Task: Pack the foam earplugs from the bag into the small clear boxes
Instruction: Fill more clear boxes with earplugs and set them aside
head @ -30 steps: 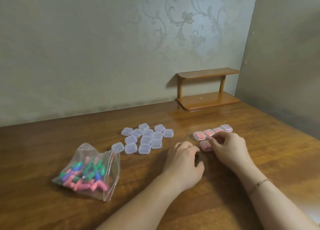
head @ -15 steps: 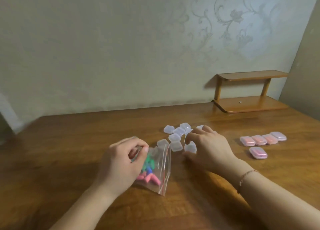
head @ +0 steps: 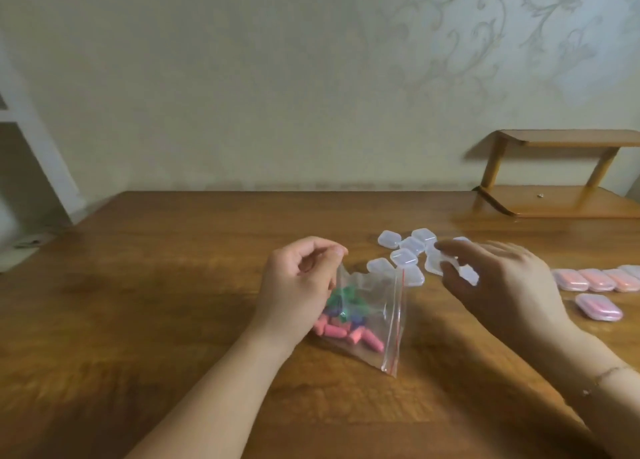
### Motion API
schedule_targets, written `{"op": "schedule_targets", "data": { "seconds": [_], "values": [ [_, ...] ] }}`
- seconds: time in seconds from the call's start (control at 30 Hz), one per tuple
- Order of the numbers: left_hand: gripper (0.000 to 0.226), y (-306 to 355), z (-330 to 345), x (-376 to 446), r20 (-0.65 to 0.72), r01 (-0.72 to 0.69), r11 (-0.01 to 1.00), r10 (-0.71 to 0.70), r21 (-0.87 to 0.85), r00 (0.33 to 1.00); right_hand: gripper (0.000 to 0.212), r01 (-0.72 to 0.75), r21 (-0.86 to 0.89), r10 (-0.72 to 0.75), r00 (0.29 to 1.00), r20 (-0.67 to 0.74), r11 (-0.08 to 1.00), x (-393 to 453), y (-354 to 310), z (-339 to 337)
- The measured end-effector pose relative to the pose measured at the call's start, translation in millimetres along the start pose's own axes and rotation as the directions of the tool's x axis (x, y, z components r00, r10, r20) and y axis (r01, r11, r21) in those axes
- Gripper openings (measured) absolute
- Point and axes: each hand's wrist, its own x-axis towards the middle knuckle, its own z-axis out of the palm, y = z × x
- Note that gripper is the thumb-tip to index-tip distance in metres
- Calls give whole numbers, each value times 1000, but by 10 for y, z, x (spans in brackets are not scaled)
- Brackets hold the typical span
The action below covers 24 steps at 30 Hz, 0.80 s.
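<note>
**Two hands, bag on the left, empty boxes on the right**

Two hands work either side of the bag (head: 367, 323), which lies on the surface (head: 173, 285) with its red-striped mouth toward the empty boxes (head: 401, 256). The left hand (head: 298, 285) pinches the bag's upper edge, lifting it; the foam earplugs (head: 343, 330) sit heaped low inside, just right of that hand's palm. The right hand (head: 498, 285) is nearer the boxes, fingers curled around one clear box (head: 438, 266), seemingly lifted off the cluster. Filled pink boxes (head: 599, 280) lie beyond its wrist, further right.
</note>
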Motion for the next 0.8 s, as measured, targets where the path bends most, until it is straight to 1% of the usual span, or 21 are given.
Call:
{"op": "schedule_targets", "data": {
  "seconds": [0.03,0.07,0.1,0.13,0.17,0.2,0.23,0.3,0.33,0.43,0.5,0.6,0.67,0.8],
  "values": [
    [18,49,4,-22,41,81,990,-77,-111,996,24,39,92,-32,996,-82,995,54,-75,-58],
    [24,88,13,-34,110,166,962,-145,-217,983,21,98,185,-70,986,-150,978,111,-181,-112],
    [34,111,18,-39,209,250,917,-191,-311,959,20,165,263,-114,973,-199,950,163,-305,-154],
    [43,123,18,-45,323,328,857,-203,-398,924,19,228,331,-157,961,-229,916,203,-421,-173],
    [47,129,12,-53,422,386,791,-181,-474,888,19,273,396,-185,952,-246,877,226,-516,-170],
    [45,131,2,-62,486,422,730,-141,-538,862,17,299,455,-199,946,-255,838,236,-582,-142],
    [42,130,-4,-72,512,442,680,-114,-584,852,14,311,499,-202,944,-261,809,231,-623,-106],
    [35,113,-7,-76,496,458,610,-120,-647,860,7,289,540,-167,950,-265,791,206,-645,-30],
    [33,100,-4,-73,480,454,596,-127,-662,868,7,264,544,-139,956,-259,796,194,-641,-13],
    [32,72,24,-67,458,430,625,-128,-651,880,7,199,525,-88,970,-228,827,170,-624,-3],
    [34,53,45,-64,435,407,662,-135,-629,890,7,205,493,-108,970,-218,845,165,-607,7],
    [38,47,85,-71,383,368,708,-149,-603,912,14,227,440,-151,968,-202,869,156,-587,43],
    [38,46,108,-82,366,365,700,-157,-614,917,17,200,432,-131,974,-185,880,149,-586,61],
    [39,31,128,-98,393,383,699,-157,-604,906,20,148,440,-84,983,-162,886,135,-625,72]
  ]
}}
